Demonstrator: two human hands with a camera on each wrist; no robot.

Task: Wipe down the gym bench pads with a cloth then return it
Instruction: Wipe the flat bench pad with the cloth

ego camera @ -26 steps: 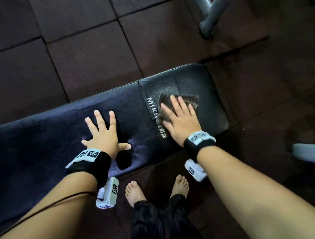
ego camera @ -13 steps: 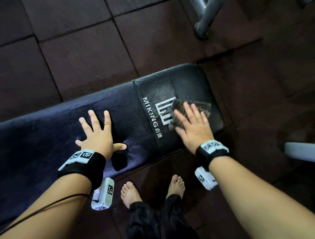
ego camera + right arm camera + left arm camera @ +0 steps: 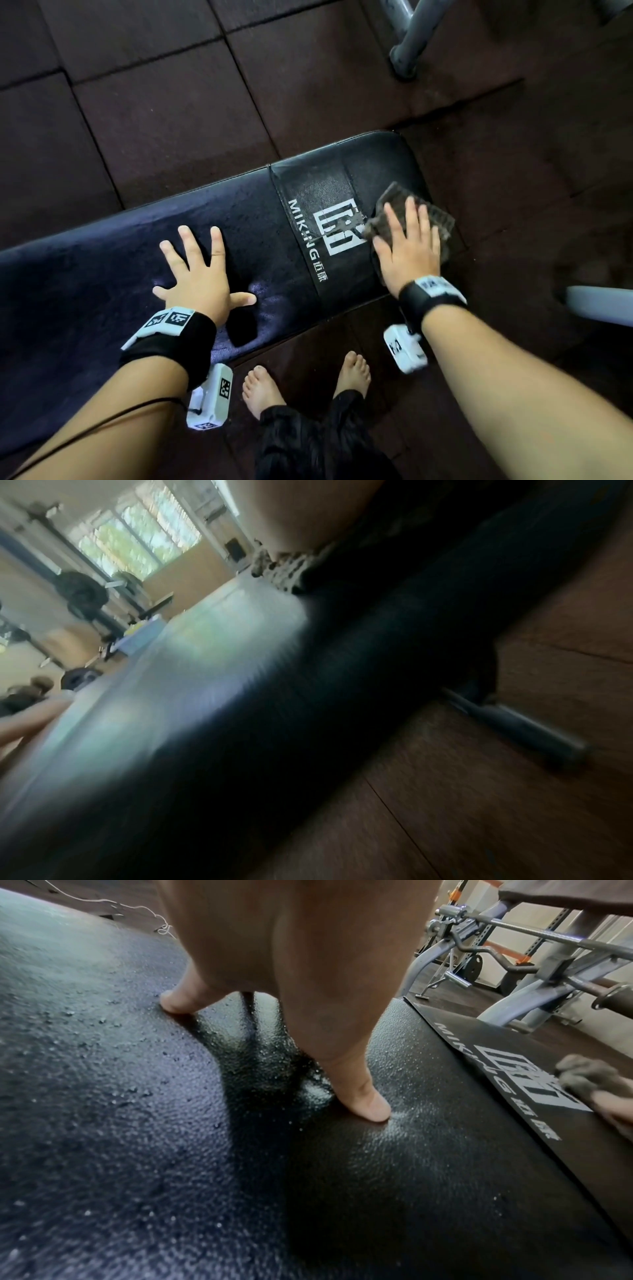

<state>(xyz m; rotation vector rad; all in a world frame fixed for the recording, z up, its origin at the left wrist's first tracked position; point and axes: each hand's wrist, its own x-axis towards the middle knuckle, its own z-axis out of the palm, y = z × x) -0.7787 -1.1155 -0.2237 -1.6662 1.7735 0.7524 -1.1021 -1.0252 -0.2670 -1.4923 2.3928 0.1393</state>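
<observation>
- Right hand point(image 3: 409, 250) lies flat, fingers straight, pressing the cloth point(image 3: 435, 219) onto the bench pad point(image 3: 239, 219); nothing is curled round it.
- Left hand point(image 3: 198, 274) is splayed flat on the pad, fingertips point(image 3: 371, 1110) denting the vinyl; it holds nothing. We read it as a brace.
- We place the cloth at the pad's short right end, just right of the white logo point(image 3: 339, 229), one edge reaching toward the pad's border.
- The pad's long axis runs leftward from the cloth, past the left hand and out of the head view. We judge the unwiped length lies that way, so the coming stroke would travel left toward the bracing hand, which is nearer that stretch.
- Droplets bead the textured surface in the left wrist view.
- Right wrist view is motion-blurred; it adds little.
- Count: one cloth, one pad in view, two hands, two bare feet point(image 3: 260, 390) on the floor tiles point(image 3: 154, 102), one grey frame leg point(image 3: 411, 44) beyond.
</observation>
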